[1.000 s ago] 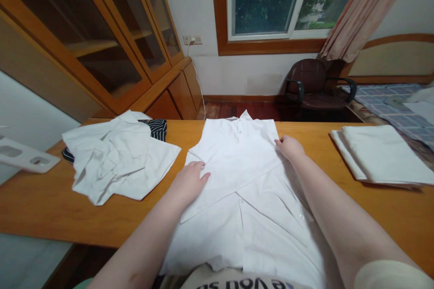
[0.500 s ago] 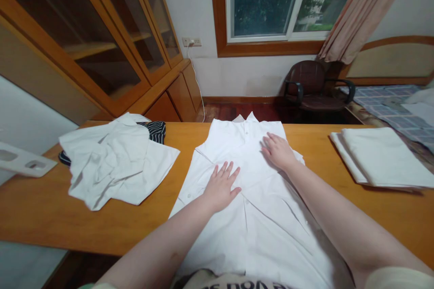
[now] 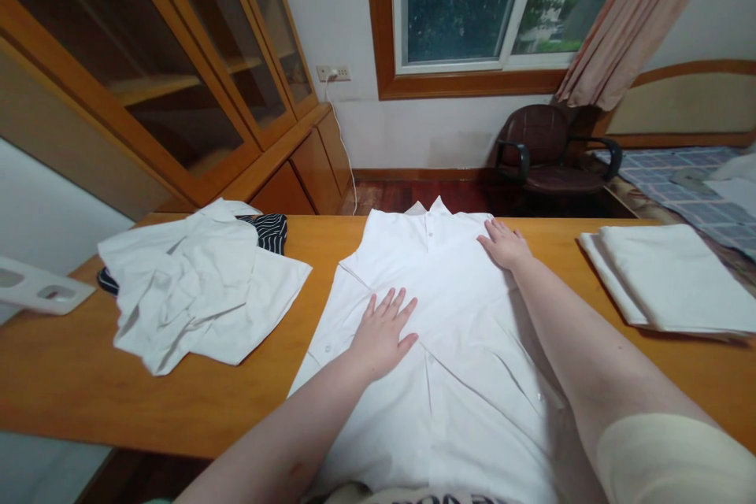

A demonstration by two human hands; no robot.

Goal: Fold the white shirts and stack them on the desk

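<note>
Tabletop (image 3: 53, 386), left fingers (image 3: 386, 302) splayed, right fingers (image 3: 491, 232) parted, touching shirt (image 3: 449, 283)

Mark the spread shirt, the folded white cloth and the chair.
Spread shirt (image 3: 452, 311), head view: its buttoned front.
Folded white cloth (image 3: 676, 276), head view: its top face.
Chair (image 3: 539, 135), head view: its backrest.

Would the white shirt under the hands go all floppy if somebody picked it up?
Probably floppy: the white shirt has soft creases and lies flat on the table. It looks thin, so it's likely light. It probably wouldn't roll, being spread out wide.
</note>
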